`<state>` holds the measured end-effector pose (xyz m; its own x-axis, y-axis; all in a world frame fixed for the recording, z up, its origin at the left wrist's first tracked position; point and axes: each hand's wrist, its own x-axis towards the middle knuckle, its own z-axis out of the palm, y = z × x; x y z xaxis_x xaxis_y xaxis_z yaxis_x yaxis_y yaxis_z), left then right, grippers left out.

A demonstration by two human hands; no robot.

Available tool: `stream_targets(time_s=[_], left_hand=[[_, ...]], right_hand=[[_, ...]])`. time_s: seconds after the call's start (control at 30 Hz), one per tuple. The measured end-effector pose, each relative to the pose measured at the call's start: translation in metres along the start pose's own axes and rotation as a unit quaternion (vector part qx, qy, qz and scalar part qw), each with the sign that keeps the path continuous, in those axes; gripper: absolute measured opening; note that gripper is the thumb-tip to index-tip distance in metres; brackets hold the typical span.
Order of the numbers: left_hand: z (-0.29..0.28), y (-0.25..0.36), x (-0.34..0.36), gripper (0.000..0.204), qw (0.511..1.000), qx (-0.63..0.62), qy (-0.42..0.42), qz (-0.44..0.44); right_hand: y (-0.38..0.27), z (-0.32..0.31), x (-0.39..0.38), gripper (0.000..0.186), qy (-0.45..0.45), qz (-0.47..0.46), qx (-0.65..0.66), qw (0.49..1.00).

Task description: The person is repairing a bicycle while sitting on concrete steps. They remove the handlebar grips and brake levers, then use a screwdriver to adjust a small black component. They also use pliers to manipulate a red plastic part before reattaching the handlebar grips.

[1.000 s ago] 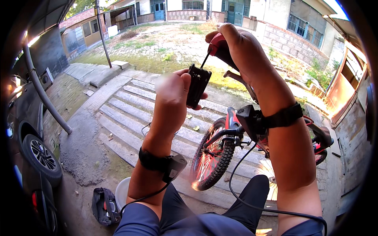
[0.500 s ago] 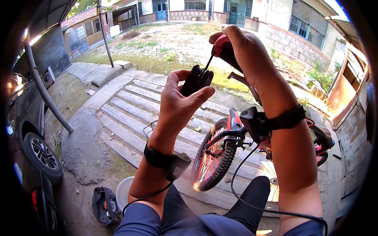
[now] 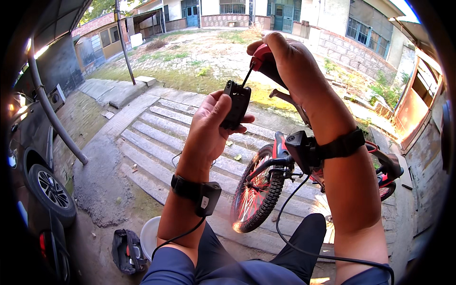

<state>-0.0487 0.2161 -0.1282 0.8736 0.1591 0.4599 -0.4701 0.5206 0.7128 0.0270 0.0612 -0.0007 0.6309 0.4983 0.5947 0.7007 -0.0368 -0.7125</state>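
My left hand (image 3: 211, 116) grips a black, blocky part (image 3: 235, 105) made of what look like stacked plates, thumb across its near face and fingertips behind it. Higher up and to the right, my right hand (image 3: 294, 64) is closed around a red-and-black tool (image 3: 264, 61). From its red end a thin dark rod (image 3: 248, 76) runs down to the top of the black part; whether it enters the part I cannot tell. Both hands are raised over the yard, with a red-and-black bicycle (image 3: 259, 190) below.
Stone slabs (image 3: 156, 137) run across the ground ahead. A dark car (image 3: 47, 190) and a slanting pole (image 3: 57, 118) stand at left. Near my left elbow are a white bucket (image 3: 150, 232) and a dark bag (image 3: 127, 251). Cabled devices (image 3: 208, 197) are strapped to my wrists.
My left hand has turned the black part, so its broad face now shows and the thumb lies across it. My right hand and the red-and-black tool have shifted slightly left.
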Motion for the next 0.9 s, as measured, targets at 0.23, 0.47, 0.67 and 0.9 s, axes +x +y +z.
stream_targets(time_s=[0.23, 0.47, 0.67, 0.9], left_hand=[[0.006, 0.001, 0.0, 0.039, 0.998, -0.045, 0.023, -0.029], [0.003, -0.013, 0.001, 0.046, 0.998, -0.062, -0.004, 0.016], [0.008, -0.008, -0.004, 0.05, 0.996, 0.052, 0.035, 0.064], [0.007, -0.003, -0.005, 0.038, 0.998, 0.053, 0.024, -0.003]], right_hand=[[0.002, 0.0, 0.0, 0.046, 0.006, -0.003, 0.015, 1.0], [0.008, -0.001, 0.003, 0.046, 0.007, -0.03, -0.007, 1.0], [-0.003, 0.001, -0.005, 0.047, 0.012, 0.001, -0.007, 1.0], [-0.005, 0.004, -0.007, 0.048, 0.021, 0.011, -0.006, 1.0]])
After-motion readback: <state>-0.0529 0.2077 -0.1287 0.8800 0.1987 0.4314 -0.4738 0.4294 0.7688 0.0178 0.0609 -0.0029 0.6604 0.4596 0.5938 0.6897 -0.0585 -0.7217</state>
